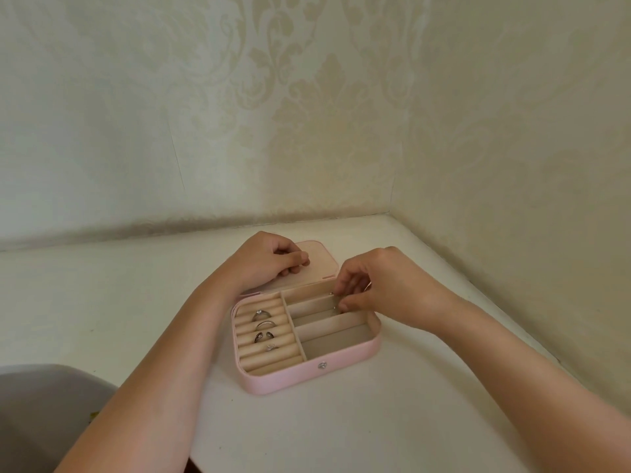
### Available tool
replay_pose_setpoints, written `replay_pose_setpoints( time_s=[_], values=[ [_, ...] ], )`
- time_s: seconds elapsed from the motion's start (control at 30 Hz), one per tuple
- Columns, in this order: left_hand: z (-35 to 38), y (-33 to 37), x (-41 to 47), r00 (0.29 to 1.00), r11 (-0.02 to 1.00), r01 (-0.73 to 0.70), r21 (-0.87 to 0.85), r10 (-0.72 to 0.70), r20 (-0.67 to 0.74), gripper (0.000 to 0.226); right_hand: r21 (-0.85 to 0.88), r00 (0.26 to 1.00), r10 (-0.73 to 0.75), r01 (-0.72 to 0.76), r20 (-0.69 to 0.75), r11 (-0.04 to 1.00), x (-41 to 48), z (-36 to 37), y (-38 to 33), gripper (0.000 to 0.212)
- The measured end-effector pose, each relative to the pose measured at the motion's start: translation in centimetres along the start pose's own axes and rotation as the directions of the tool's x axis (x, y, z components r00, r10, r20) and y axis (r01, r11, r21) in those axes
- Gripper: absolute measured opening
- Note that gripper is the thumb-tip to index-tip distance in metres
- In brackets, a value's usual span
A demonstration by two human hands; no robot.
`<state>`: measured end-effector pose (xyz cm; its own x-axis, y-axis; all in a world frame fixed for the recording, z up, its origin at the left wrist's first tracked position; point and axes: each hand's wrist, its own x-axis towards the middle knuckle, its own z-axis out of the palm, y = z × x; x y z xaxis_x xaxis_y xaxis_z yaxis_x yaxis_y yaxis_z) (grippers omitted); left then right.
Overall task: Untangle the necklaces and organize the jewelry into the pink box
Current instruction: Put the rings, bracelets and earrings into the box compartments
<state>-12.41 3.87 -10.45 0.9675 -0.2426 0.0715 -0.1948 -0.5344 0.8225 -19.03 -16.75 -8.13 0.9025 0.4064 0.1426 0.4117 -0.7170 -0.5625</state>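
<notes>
Pink box (290, 377) laid open on a white table (375, 421), four rings (265, 324) seated in its left rolls, left hand (269, 259) curled on the lid (321, 259), small silver piece (336, 306) pinched by right hand (379, 285) over the far compartments.

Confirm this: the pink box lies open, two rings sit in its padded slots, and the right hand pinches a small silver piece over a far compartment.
Not quite. The head view shows four rings, not two, in the padded slots of the open pink box. The rest holds: the right hand pinches a small silver piece over a far compartment.
</notes>
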Motion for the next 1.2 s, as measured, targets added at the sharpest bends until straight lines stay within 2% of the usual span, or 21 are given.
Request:
replay_pose_setpoints(
  time_s=[0.1,0.2,0.27,0.33,0.47,0.6,0.7,0.8,0.87,1.0,1.1,1.2],
  values=[
    [0.0,-0.1,0.0,1.000,1.000,-0.014,0.019,0.014,0.000,0.013,-0.116,0.997,0.049,-0.055,-0.057,0.992,-0.1,-2.8,1.4,0.016],
    [0.0,-0.2,0.0,1.000,1.000,-0.009,0.017,0.009,-0.008,0.010,-0.155,0.965,0.230,-0.248,-0.122,0.956,-1.2,-7.2,4.9,0.020],
    [0.0,-0.2,0.0,1.000,1.000,-0.006,0.022,0.006,-0.005,0.009,-0.193,0.930,0.363,-0.368,-0.060,0.910,-2.1,-8.8,6.8,0.021],
    [0.0,-0.2,0.0,1.000,0.999,-0.010,0.031,0.010,0.002,0.009,-0.213,0.895,0.442,-0.422,0.054,0.881,-2.3,-8.7,7.4,0.022],
    [0.2,-0.5,0.0,0.999,0.998,-0.041,0.057,0.040,0.009,0.007,-0.395,0.828,0.537,-0.444,0.163,0.804,-1.5,-7.1,7.2,0.015],
    [0.3,-0.6,0.0,0.999,0.981,-0.020,0.195,0.028,-0.041,0.022,-0.461,0.761,0.603,-0.457,0.240,0.761,-1.8,-7.4,6.5,0.010],
    [0.2,-0.6,0.0,0.998,0.982,-0.024,0.190,0.033,-0.044,0.010,-0.415,0.822,0.530,-0.416,0.209,0.809,-2.3,-7.6,5.8,0.010],
    [0.1,-0.4,-0.1,0.999,0.984,-0.033,0.177,0.039,-0.031,0.006,-0.059,0.941,0.302,-0.296,0.153,0.953,-2.2,-7.6,4.2,0.004],
    [0.2,-0.3,-0.2,0.999,0.983,-0.023,0.185,0.029,-0.033,0.017,0.126,0.984,0.170,-0.176,0.059,0.976,-2.1,-7.3,2.7,0.011],
    [0.3,-0.2,0.0,0.998,0.981,-0.021,0.191,0.031,-0.050,0.024,0.306,0.994,0.000,0.034,-0.111,0.951,-1.9,-5.8,0.3,0.014],
    [0.3,-0.4,0.2,0.998,0.982,-0.027,0.186,0.036,-0.044,0.024,0.461,0.995,-0.074,0.096,-0.065,0.882,-1.7,-4.2,-0.7,0.015],
    [0.3,-0.4,0.3,0.999,0.984,-0.021,0.179,0.027,-0.032,0.024,0.517,0.991,-0.126,0.082,0.051,0.852,-1.6,-2.4,-1.5,0.015]
  ],
)
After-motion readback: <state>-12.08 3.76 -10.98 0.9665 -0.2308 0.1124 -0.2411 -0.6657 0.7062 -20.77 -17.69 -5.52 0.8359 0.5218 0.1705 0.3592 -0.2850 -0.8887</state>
